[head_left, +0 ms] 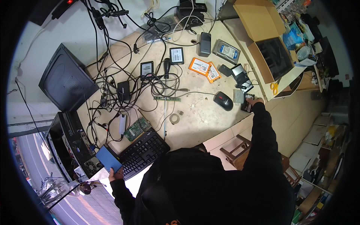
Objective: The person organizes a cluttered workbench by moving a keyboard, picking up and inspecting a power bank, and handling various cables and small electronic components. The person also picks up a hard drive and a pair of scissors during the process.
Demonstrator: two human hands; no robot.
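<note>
At the lower left, my left hand [115,174] grips the near end of a flat blue rectangular piece [108,157], held over the end of a black keyboard [146,152]. What the piece is I cannot make out. My right arm reaches far out to the right. There my right hand [257,101] has its fingers closed on the edge of a small dark flat box with a label [247,103], at the table's right edge. A grey flat block [238,96] and a black computer mouse [223,101] lie just left of it.
Tangled black cables [112,90] cover the table's left side. Solid-state drives [199,66], a hard drive [226,51] and a screwdriver [167,67] lie toward the back. An opened computer case [69,146] stands at the left. A cardboard box [262,47] and yellow scissors [274,88] are right.
</note>
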